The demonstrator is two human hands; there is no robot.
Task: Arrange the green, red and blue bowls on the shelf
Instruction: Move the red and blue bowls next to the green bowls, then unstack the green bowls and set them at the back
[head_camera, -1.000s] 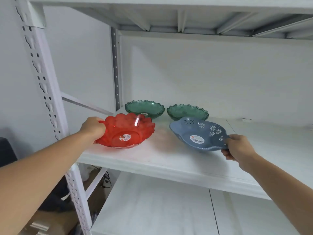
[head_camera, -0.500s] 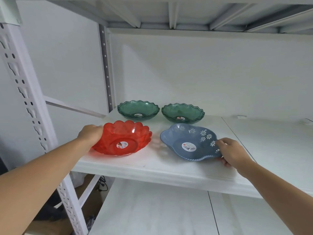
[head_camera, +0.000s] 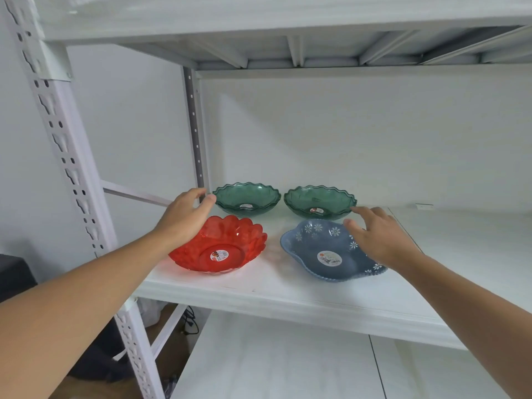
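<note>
Head view: four bowls rest on the white shelf (head_camera: 288, 295) in two rows. The red bowl (head_camera: 220, 245) and blue bowl (head_camera: 325, 251) sit in front; two green bowls (head_camera: 247, 197) (head_camera: 319, 200) sit behind, near the back. The left hand (head_camera: 184, 217), open and empty, reaches above the red bowl's rim. The right hand (head_camera: 380, 237), fingers spread, holds nothing and hovers above the blue bowl, probably aiming for the green pair.
</note>
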